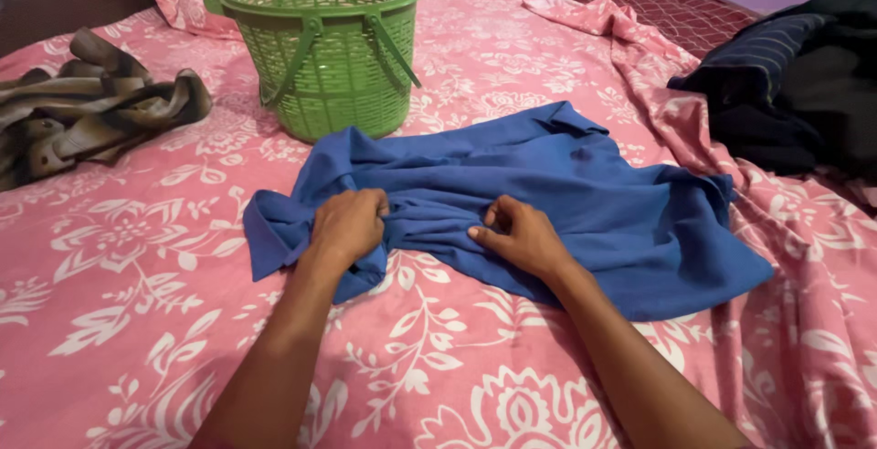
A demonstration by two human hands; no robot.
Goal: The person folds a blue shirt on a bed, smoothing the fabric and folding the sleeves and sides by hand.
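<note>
Blue shirt [548, 193] spread mid-frame, long axis running left to right. Left hand [347, 223] fisted on the bunched left end, right hand [519, 234] pinching a fold just beside it.

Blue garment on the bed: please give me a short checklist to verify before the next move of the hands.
1. Left hand grips the blue garment: ok, fingers closed on bunched cloth.
2. Right hand grips it too: ok, fingers curled into a fold.
3. Garment lies flat: not ok, wrinkled and bunched at the left.
4. Green basket clear of the garment: cannot tell, edges look very close.
5. Dark clothes pile apart from the garment: ok.
</note>
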